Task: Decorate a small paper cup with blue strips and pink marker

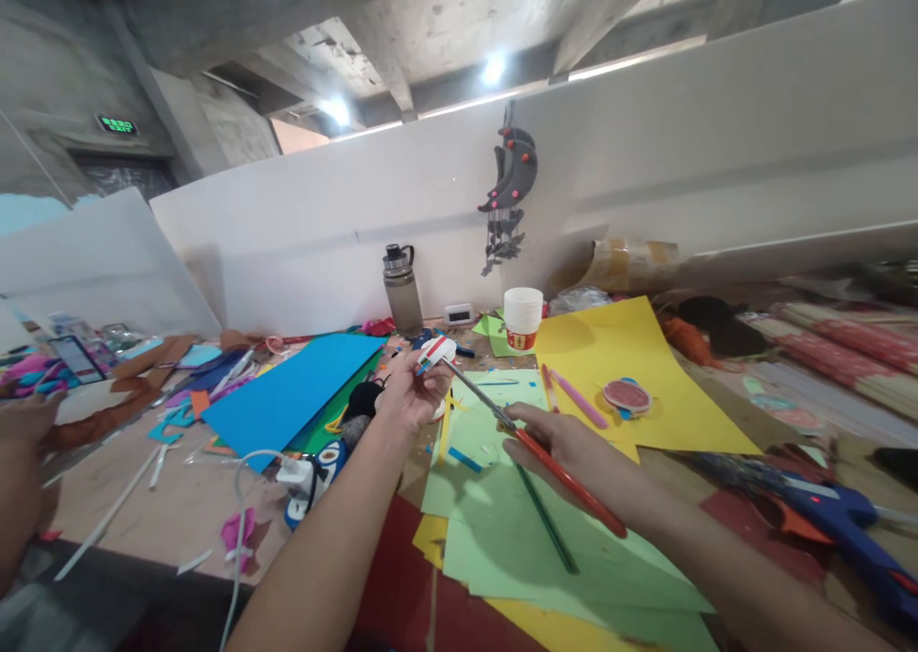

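My left hand (416,394) pinches a small white piece with red stripes (437,350) above the table's middle. In my right hand (549,439) are red-handled scissors (566,480), their metal blades pointing up and left, with the tips at the striped piece. Whether the blades touch it is too small to tell. Below both hands lie light green sheets (488,528), with a dark green pencil-like stick (545,518) and a small blue strip (465,459) on them.
Yellow paper (688,413) holds a round red piece (626,397) and a pink marker (578,399). Blue paper (294,389), a bottle (403,293), paper cups (523,317), a power strip (326,466) and a blue glue gun (824,509) surround the hands. Another person's hand (29,418) is far left.
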`<move>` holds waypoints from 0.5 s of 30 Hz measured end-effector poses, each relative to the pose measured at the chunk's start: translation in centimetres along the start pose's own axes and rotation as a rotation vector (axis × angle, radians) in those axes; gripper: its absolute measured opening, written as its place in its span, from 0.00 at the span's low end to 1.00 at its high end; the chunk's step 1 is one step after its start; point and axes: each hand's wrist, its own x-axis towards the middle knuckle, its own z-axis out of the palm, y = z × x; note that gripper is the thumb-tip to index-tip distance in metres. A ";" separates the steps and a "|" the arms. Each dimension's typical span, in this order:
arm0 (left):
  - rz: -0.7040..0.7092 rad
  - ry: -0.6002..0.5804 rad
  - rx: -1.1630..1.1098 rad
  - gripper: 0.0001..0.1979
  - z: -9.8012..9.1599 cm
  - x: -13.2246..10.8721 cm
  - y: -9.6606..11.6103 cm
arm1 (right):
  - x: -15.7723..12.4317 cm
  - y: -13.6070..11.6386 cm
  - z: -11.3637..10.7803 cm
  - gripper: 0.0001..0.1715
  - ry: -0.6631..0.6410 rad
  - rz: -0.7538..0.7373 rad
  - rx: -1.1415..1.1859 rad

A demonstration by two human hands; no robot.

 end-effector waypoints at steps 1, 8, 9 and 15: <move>-0.002 0.001 -0.007 0.03 0.1 -0.1 0.0 | 0.0 -0.1 -0.1 0.16 -0.013 0.003 0.009; -0.105 0.009 -0.043 0.04 0.6 -0.7 0.2 | 0.1 -0.7 -0.7 0.16 -0.064 0.074 0.084; -0.106 0.007 -0.035 0.04 0.7 -0.7 0.2 | 0.1 -0.7 -0.7 0.16 -0.066 0.084 0.082; -0.079 0.023 0.016 0.05 0.6 -0.6 0.1 | 0.1 -0.7 -0.6 0.15 -0.094 0.114 0.083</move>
